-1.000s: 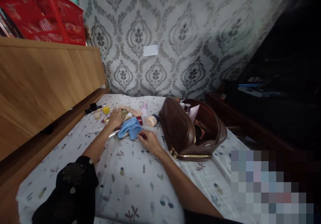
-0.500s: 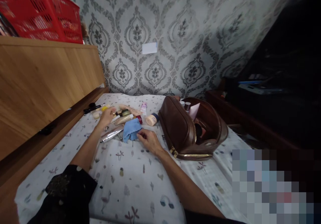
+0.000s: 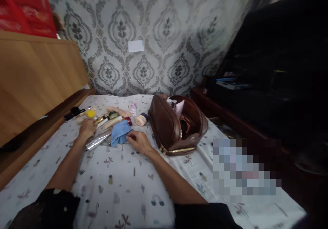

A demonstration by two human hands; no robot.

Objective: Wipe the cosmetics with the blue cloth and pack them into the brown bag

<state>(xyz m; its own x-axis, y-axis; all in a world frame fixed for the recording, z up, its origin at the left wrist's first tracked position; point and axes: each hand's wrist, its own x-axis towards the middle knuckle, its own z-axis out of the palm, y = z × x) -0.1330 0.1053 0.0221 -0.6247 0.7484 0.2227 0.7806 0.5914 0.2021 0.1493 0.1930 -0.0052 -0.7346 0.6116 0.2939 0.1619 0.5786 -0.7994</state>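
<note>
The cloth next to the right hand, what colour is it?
Light blue. The cloth shows best in the head view, the only one.

Brown bag (image 3: pixel 166 128) lies unzipped on printed sheet (image 3: pixel 128 181), bottles (image 3: pixel 174 103) inside. Left of bag: wooden headboard (image 3: pixel 38 75) w/ red basket (image 3: pixel 25 10) on top. Behind bag: patterned wallpaper (image 3: pixel 166 34) w/ white card (image 3: pixel 136 45). Right of bag: dark furniture (image 3: pixel 256 95).

Dim indoor light falls softly on the patterned wall (image 3: pixel 153 34) and the bedsheet (image 3: pixel 128 174), while the right side sinks into near-black shadow. Edges bend and smear with wide-angle distortion, and a pixelated block (image 3: pixel 246 171) covers the lower right.
</note>
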